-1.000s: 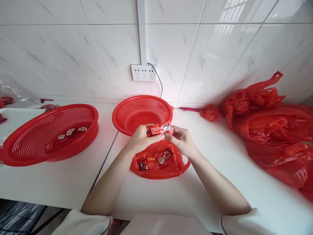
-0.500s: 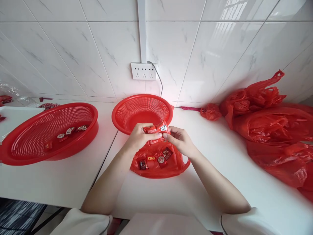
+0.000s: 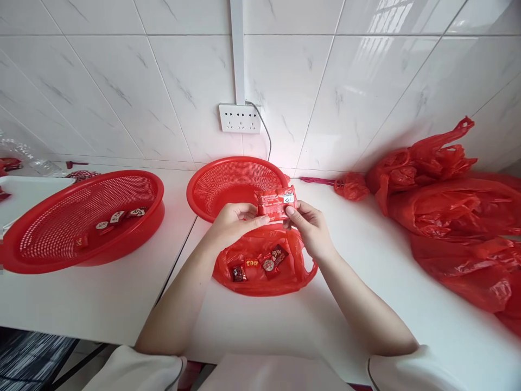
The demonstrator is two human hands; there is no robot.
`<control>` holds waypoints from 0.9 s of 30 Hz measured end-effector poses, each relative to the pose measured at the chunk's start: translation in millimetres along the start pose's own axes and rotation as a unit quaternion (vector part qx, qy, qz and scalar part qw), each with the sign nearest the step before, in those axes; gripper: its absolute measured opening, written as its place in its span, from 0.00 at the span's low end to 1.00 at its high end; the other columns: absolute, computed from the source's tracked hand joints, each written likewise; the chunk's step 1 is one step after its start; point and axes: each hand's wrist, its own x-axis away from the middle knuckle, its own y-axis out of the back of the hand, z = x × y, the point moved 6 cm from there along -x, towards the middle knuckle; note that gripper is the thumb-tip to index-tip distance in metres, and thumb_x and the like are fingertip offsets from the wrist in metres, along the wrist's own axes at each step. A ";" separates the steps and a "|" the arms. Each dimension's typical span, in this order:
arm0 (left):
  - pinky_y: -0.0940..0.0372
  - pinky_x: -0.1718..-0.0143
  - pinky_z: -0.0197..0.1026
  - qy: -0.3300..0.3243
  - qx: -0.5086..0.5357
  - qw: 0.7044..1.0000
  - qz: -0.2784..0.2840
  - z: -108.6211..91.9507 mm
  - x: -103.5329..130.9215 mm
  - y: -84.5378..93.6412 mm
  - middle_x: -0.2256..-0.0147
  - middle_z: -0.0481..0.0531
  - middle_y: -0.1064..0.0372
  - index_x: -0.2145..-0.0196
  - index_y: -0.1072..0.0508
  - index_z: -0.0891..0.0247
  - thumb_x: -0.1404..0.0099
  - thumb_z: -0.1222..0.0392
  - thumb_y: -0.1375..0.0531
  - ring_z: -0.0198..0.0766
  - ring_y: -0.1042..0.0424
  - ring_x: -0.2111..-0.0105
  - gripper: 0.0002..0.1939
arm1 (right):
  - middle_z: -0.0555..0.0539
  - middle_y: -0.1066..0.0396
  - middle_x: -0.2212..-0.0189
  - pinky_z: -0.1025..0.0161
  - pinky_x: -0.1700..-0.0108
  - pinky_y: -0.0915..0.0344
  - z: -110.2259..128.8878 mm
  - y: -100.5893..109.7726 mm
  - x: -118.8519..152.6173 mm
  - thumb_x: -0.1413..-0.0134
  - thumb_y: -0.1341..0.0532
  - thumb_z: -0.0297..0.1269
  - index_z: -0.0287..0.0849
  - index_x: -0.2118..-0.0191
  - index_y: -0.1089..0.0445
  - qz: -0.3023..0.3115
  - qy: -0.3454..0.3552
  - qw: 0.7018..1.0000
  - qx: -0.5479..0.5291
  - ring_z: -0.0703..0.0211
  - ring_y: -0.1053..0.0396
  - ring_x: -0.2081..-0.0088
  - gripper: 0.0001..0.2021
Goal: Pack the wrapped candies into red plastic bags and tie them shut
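Between my two hands is a small red printed snack packet, its back with white text facing me. My left hand pinches its left side, the thumb along the lower edge. At its right end, my right hand grips it with the thumb over the front. Just below lies a red plastic bag with its mouth spread. Several wrapped sweets rest in it, among them a dark brown packet and a small dark wrapper. Behind my hands stands a red mesh basket.
A second red mesh basket at the left holds several wrapped sweets. Beyond it is a white tray. Red plastic bags are heaped at the right. A power socket is on the tiled wall.
The packet has moved slightly up and right and now faces me flatter, showing more of its back. My right hand has shifted right along with it.
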 end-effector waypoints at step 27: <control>0.32 0.54 0.46 -0.038 -0.133 0.990 0.024 -6.5 -1.1 14.0 0.59 0.53 0.23 0.56 0.22 0.58 0.45 0.51 0.32 0.46 0.25 0.58 0.19 | 0.48 0.24 0.69 0.59 0.62 0.30 12.1 3.3 1.8 0.47 0.34 0.42 0.41 0.65 0.26 0.043 0.009 0.997 0.069 0.57 0.27 0.66 0.09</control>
